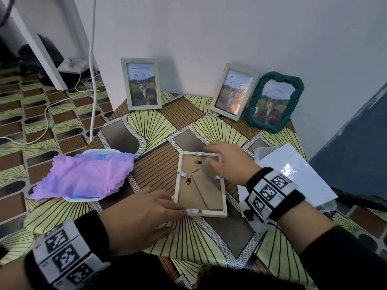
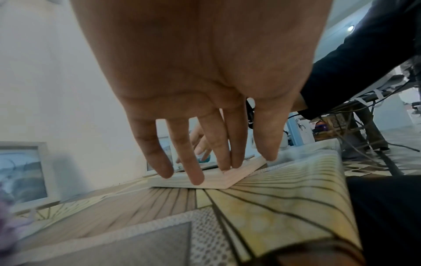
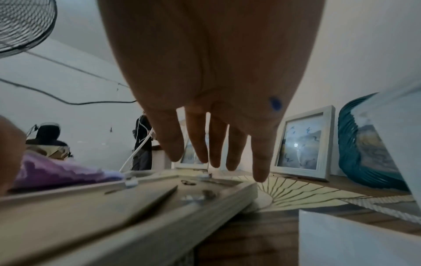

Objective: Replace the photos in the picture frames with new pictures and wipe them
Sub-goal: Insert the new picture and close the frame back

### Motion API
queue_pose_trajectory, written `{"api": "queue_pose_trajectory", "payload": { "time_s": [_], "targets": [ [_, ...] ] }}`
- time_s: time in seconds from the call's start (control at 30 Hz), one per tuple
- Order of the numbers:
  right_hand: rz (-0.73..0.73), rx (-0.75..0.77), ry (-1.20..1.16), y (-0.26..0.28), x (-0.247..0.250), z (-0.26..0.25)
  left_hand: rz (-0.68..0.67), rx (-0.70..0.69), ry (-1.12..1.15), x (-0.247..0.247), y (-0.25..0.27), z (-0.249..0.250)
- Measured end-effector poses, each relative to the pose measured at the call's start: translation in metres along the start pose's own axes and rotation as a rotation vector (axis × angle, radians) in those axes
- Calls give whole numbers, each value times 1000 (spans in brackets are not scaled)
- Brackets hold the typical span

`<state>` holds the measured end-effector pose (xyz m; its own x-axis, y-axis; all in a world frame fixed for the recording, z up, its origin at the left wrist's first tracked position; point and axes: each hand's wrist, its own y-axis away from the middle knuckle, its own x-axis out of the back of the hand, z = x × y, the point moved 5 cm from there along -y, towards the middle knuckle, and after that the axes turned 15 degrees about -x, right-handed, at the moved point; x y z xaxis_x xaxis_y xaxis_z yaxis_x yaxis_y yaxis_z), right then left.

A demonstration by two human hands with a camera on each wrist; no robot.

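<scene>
Fingers [image 2: 196, 162] of our left hand [image 1: 138, 214] lie straight on the near left corner of the face-down frame [image 1: 219, 213]; they press on the wooden rim and hold nothing. Our right hand [image 1: 228, 162] is also flat and relaxed, its fingertips [image 3: 259, 167] at the far right corner of the same frame, above the brown backing board [image 1: 201, 191]. If they touch the board or only hover, we cannot tell. The frame lies flat on the patterned table [image 1: 188, 237], between both hands, with small metal tabs and a folded stand on its back.

Left of the frame, near our left hand, a purple cloth [image 1: 85, 176] is draped over a white tray [image 1: 83, 199]. Right of our right hand lies a white sheet in clear plastic [image 1: 293, 170].

Farther away, against the wall, three frames stand upright: a pale frame [image 1: 140, 83] on the left, a second pale frame [image 1: 233, 91] leaning, and just beside it a teal woven frame [image 1: 274, 101]. Each shows a cat photo with blue pen scribbles on the glass; no words can be read. Both wrists carry bands with black and white square codes.
</scene>
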<state>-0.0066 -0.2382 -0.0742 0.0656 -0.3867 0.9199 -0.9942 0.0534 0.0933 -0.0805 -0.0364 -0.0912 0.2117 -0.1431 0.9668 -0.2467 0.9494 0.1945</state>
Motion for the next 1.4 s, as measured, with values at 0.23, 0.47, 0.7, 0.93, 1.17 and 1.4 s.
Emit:
{"api": "queue_pose_trajectory", "payload": {
  "time_s": [0.23, 0.47, 0.7, 0.93, 1.17, 1.4],
  "targets": [
    [-159, -27, 256, 10, -23, 6, -28, 127, -41, -5, 22, -22],
    [-79, -144, 131, 34, -19, 19, 51, 321, 120, -6, 29, -64],
    [-16, -201, 23, 39, -12, 25, 86, 421, 130, -12, 14, -69],
    [-32, -212, 51, 37, -13, 23, 101, 509, 72, -13, 12, -61],
    [-10, -165, 29, 37, -13, 24, 134, 504, 69, -15, 11, -55],
    [-41, -148, 96, 35, -20, 26, 189, 472, 213, -27, 12, -57]
  ]
}}
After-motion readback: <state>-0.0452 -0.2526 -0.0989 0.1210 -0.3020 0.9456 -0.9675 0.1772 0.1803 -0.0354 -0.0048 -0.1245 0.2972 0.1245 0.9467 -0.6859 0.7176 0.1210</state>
